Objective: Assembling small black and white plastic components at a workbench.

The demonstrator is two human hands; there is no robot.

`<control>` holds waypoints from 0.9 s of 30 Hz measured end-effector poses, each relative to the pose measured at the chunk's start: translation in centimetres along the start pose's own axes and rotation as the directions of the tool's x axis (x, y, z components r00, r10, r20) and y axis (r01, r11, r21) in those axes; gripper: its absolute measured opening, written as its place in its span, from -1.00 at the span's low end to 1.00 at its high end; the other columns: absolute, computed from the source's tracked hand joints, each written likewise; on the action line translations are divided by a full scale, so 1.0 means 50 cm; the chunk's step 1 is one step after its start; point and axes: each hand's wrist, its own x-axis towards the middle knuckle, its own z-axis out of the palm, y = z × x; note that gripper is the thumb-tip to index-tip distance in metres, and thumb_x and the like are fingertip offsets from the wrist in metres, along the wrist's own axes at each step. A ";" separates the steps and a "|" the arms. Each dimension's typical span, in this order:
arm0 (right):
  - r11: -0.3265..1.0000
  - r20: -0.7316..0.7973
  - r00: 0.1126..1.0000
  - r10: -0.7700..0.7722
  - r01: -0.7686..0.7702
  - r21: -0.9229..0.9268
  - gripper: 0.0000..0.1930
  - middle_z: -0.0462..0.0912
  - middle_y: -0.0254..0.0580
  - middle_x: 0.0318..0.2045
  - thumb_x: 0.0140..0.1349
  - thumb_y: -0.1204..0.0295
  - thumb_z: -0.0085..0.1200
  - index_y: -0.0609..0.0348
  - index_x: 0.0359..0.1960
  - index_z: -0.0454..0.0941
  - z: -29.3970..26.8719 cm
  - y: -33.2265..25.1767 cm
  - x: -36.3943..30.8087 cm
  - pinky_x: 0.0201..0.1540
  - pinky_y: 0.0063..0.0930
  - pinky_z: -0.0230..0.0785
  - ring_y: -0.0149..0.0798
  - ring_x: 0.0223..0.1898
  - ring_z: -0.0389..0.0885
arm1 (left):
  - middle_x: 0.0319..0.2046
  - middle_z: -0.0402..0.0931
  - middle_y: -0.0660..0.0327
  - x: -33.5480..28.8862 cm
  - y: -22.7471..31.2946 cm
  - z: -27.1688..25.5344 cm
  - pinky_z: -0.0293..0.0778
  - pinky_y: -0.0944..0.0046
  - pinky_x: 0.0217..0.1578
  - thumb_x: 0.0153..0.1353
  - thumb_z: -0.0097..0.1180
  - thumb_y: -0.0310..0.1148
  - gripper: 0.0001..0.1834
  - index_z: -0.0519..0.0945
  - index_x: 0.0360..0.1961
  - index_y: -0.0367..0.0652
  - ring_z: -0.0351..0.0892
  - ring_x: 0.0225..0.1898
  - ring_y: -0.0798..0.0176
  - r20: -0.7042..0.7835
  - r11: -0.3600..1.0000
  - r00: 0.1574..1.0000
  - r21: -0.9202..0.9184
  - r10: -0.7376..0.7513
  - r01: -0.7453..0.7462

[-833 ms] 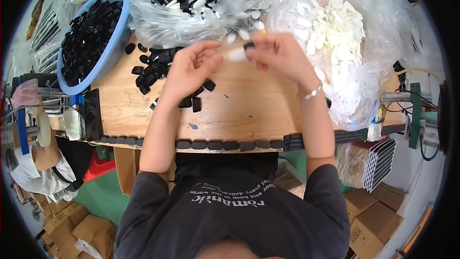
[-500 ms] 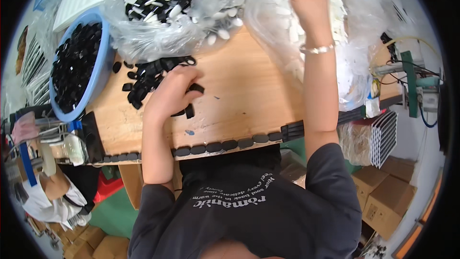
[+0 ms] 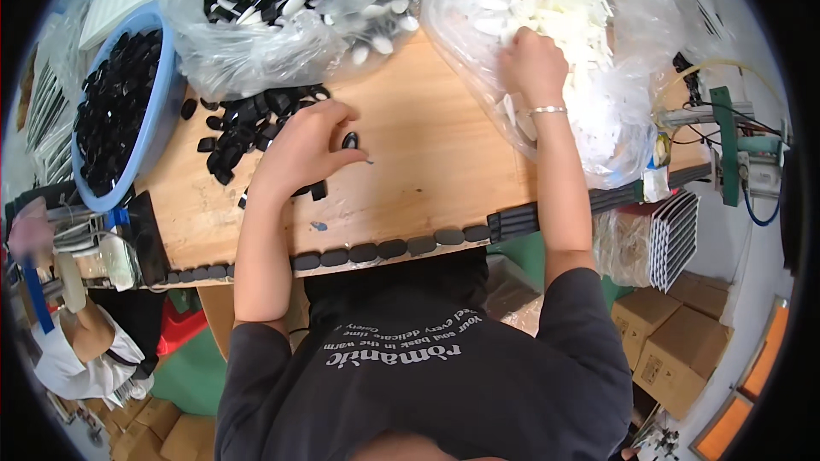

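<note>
Over the left part of the wooden table (image 3: 410, 149), my left hand (image 3: 303, 149) curves around a small black oval piece (image 3: 350, 141). That glossy-rimmed piece stands tilted between thumb and fingers. Loose black pieces (image 3: 248, 124) lie in a heap beside and partly beneath this hand. My right hand (image 3: 536, 67), a bracelet at its wrist, is closed at the near left side of a pile of thin white pieces (image 3: 572, 0). The pile lies on an open clear plastic bag (image 3: 461, 43). Its fingertips point away and are hidden, so what they grip cannot be seen.
A blue basin (image 3: 162, 119) full of black pieces stands at the left. Behind the heap, another clear bag (image 3: 248, 68) holds mixed black and white pieces. Black oval pieces (image 3: 391, 248) line the table's front edge. At the right is a green-posted device (image 3: 726, 145); another person sits lower left.
My right hand has come down and nearer, from above the white pile to its near left side. My left hand stays by the black heap, where the oval piece now stands more tilted.
</note>
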 end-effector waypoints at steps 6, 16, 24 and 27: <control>0.935 -0.112 0.975 -0.189 0.214 0.282 -0.78 0.67 -0.06 -0.49 0.08 0.34 0.18 0.22 -0.30 0.63 -0.028 -0.020 0.010 -0.33 -0.35 0.50 -0.14 -0.43 0.66 | -0.50 0.43 0.04 -0.001 0.007 -0.004 0.39 0.13 -0.35 -0.17 0.28 -0.55 -0.71 0.46 -0.38 -0.30 0.47 -0.40 -0.01 0.130 0.996 0.989 -0.043 -0.066 0.072; 0.331 -0.010 0.713 -0.701 0.337 0.881 -0.87 0.58 -0.33 -0.46 0.13 0.59 0.15 0.22 -0.26 0.62 -0.035 -0.166 -0.100 -0.39 -0.65 0.39 -0.52 -0.46 0.51 | -0.53 0.46 0.01 0.002 -0.011 0.017 0.38 0.20 -0.47 -0.06 0.18 -0.54 -0.79 0.46 -0.37 -0.33 0.50 -0.52 0.05 -0.126 1.000 0.992 0.026 0.000 0.003; 0.193 -0.226 0.691 -0.687 0.473 0.859 -0.84 0.52 -0.29 -0.40 0.05 0.66 0.16 0.20 -0.31 0.63 -0.001 -0.194 -0.141 -0.44 -0.62 0.37 -0.41 -0.48 0.49 | -0.52 0.49 0.19 0.005 0.013 0.007 0.34 0.36 -0.49 -0.05 0.22 -0.51 -0.75 0.52 -0.29 -0.30 0.38 -0.54 0.36 -0.195 0.987 0.979 -0.154 -0.062 0.032; 0.180 -0.255 0.698 -0.669 0.486 0.855 -0.82 0.52 -0.27 -0.38 0.05 0.66 0.16 0.20 -0.29 0.64 0.004 -0.198 -0.148 -0.46 -0.62 0.36 -0.40 -0.47 0.50 | -0.49 0.49 0.23 0.006 0.006 0.011 0.32 0.41 -0.46 -0.04 0.24 -0.52 -0.73 0.55 -0.25 -0.29 0.35 -0.51 0.40 -0.270 0.985 0.962 -0.170 -0.043 -0.004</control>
